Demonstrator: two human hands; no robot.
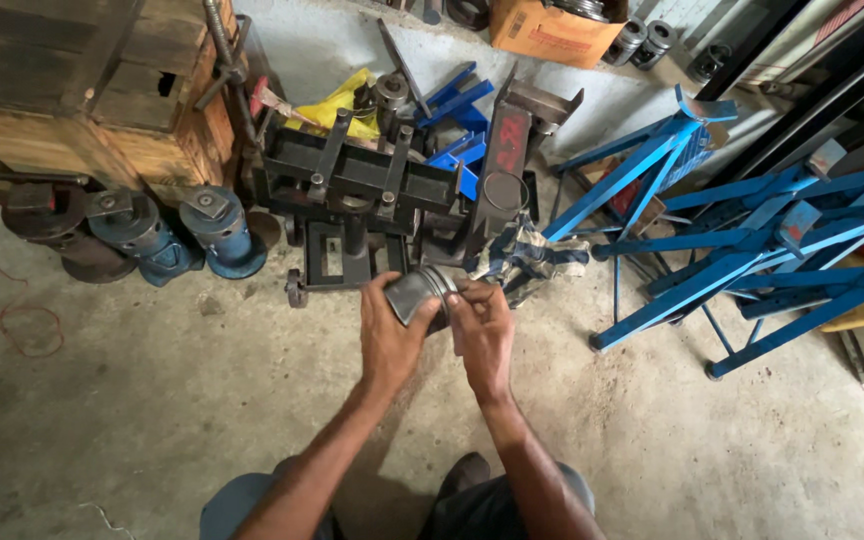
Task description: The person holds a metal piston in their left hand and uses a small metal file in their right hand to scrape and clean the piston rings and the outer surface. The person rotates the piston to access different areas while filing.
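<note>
Knees: two knees in grey trousers (492, 505) are seen at the bottom edge, with both forearms stretched forward above them.
Left hand: the left hand (389, 335) is raised over the floor, palm inward, its fingers wrapped around the side of a short grey metal cylinder (415, 292), which is held tilted.
Right hand: the right hand (484, 335) is set just beside the left, its fingers bent and pinched at the cylinder's rim; whether a small tool is gripped there cannot be told.
Cylinder position: it is held in the air between both hands, in front of a black steel frame on small wheels (352, 200).
Rag: a crumpled patterned cloth (532, 255) is lying just right of the hands.
Floor: bare, stained concrete (152, 400) is seen, with a thin red wire loop (27, 325) at the left.
Left side: a wooden crate (82, 90) is stood above blue bottle jacks (182, 235).
Right side: blue metal stands (752, 240) are piled together.
Back: a cardboard box (552, 30) is placed against a pale wall.
</note>
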